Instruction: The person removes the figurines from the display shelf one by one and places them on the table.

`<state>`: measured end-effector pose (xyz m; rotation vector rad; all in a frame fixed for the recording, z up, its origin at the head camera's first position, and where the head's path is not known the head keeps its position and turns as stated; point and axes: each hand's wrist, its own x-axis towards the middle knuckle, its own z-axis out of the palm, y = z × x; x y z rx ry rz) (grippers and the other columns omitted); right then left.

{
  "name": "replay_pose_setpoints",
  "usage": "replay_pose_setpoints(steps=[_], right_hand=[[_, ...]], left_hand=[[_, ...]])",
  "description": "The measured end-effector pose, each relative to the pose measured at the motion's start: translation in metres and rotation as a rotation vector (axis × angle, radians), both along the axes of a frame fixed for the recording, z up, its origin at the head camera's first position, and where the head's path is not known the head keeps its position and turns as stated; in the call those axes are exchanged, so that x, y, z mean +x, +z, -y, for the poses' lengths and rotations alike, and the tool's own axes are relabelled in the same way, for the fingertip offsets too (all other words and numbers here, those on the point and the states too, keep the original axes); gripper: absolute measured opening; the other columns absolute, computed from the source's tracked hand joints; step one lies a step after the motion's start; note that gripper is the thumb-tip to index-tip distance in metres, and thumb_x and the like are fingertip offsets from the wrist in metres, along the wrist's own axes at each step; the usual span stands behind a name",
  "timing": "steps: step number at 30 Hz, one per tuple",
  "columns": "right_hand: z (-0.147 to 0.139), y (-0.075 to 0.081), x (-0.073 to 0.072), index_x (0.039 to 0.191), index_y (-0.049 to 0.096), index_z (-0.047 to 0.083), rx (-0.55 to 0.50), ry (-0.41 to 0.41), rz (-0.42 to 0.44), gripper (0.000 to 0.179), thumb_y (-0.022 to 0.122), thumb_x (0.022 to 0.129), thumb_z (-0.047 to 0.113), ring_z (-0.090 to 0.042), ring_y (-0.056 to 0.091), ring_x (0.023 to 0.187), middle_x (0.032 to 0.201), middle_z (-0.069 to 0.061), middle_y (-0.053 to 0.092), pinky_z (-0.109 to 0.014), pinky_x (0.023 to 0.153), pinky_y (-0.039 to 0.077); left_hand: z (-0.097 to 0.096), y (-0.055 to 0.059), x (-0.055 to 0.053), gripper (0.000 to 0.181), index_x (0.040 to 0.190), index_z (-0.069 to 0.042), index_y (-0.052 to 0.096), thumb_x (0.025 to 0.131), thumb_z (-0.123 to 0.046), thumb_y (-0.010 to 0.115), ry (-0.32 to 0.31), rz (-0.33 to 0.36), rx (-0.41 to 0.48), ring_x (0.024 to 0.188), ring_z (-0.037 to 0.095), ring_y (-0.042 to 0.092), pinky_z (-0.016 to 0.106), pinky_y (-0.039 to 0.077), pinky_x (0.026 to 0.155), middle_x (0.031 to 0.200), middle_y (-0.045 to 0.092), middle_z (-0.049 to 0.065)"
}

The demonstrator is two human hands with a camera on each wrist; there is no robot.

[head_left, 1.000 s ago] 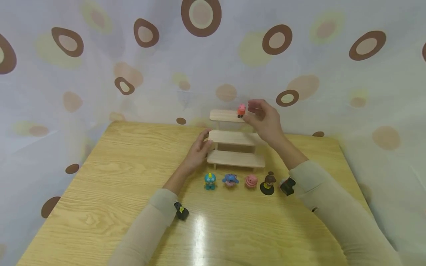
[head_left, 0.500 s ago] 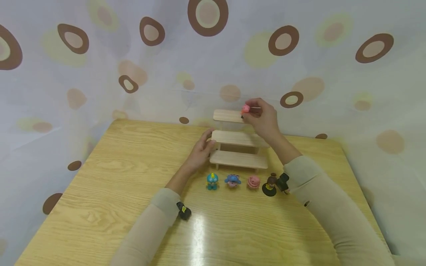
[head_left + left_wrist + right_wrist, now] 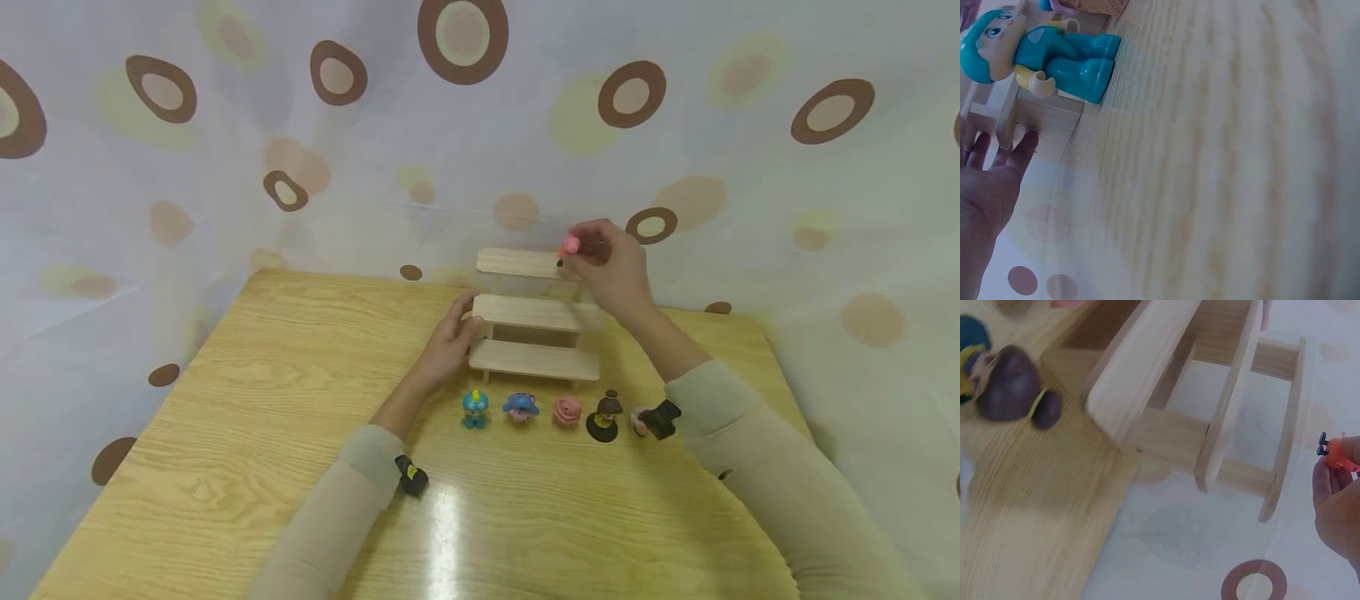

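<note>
A three-step wooden display stand [image 3: 536, 312] stands near the back of the table. My left hand [image 3: 447, 342] grips its left side, thumb at the end of the middle step. In the left wrist view the fingers [image 3: 1022, 153] lie along the stand's side. My right hand [image 3: 618, 271] pinches a small pink pig figurine [image 3: 572, 244] at the right end of the top step. The right wrist view shows the figurine's orange body [image 3: 1335, 452] and black feet beyond the stand's edge, its head hidden by the hand.
In front of the stand is a row of toy figures: a teal-suited doll [image 3: 475, 409], a blue-and-pink figure [image 3: 521, 407], a pink swirled one [image 3: 567, 411] and a brown-haired doll on a black base [image 3: 604, 417]. Another figure [image 3: 639, 422] is partly hidden by the right wrist camera [image 3: 661, 418]. A patterned curtain hangs behind.
The pig figurine stood upright on the top step with the right hand beside it. The hand has pinched it, tilted it and shifted it right. The left hand stays on the stand.
</note>
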<state>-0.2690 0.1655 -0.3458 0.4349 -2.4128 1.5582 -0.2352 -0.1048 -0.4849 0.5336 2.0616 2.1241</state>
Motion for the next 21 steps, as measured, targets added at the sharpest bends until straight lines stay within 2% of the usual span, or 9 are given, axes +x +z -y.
replay_pose_setpoints(steps=[7,13,17,21], right_hand=[[-0.029,0.008,0.024,0.129,0.065,0.002,0.042,-0.015,0.008,0.035,0.078,0.097,0.010,-0.011,0.067,0.113,0.122,-0.012,0.070,-0.018,0.097,0.056],[-0.049,0.014,0.038,0.128,0.066,0.001,0.050,-0.043,-0.029,0.036,0.080,0.095,0.006,-0.004,0.068,0.104,0.116,-0.007,0.071,-0.014,0.091,0.057],[-0.061,0.013,0.048,0.125,0.066,-0.001,0.041,-0.038,-0.042,0.033,0.079,0.095,0.003,-0.005,0.070,0.101,0.112,-0.004,0.072,-0.015,0.090,0.058],[-0.075,0.005,0.061,0.124,0.065,-0.003,0.046,-0.031,-0.032,0.032,0.078,0.094,0.000,-0.003,0.070,0.100,0.109,-0.001,0.071,-0.014,0.089,0.058]], left_hand=[[0.003,-0.003,-0.003,0.055,0.166,-0.019,0.024,0.116,-0.029,0.043,0.001,-0.009,-0.007,0.144,0.035,0.049,0.050,0.056,0.106,0.162,0.033,0.011],[0.004,-0.003,-0.004,0.055,0.166,-0.019,0.023,0.116,-0.028,0.043,-0.011,0.002,0.005,0.144,0.036,0.049,0.052,0.056,0.107,0.163,0.032,0.011],[0.003,-0.003,-0.003,0.056,0.167,-0.019,0.022,0.116,-0.029,0.043,-0.017,0.014,0.017,0.145,0.036,0.048,0.050,0.056,0.106,0.164,0.031,0.011],[0.002,-0.003,-0.003,0.057,0.167,-0.019,0.021,0.116,-0.029,0.043,-0.029,0.020,0.028,0.145,0.036,0.048,0.049,0.057,0.106,0.164,0.029,0.010]])
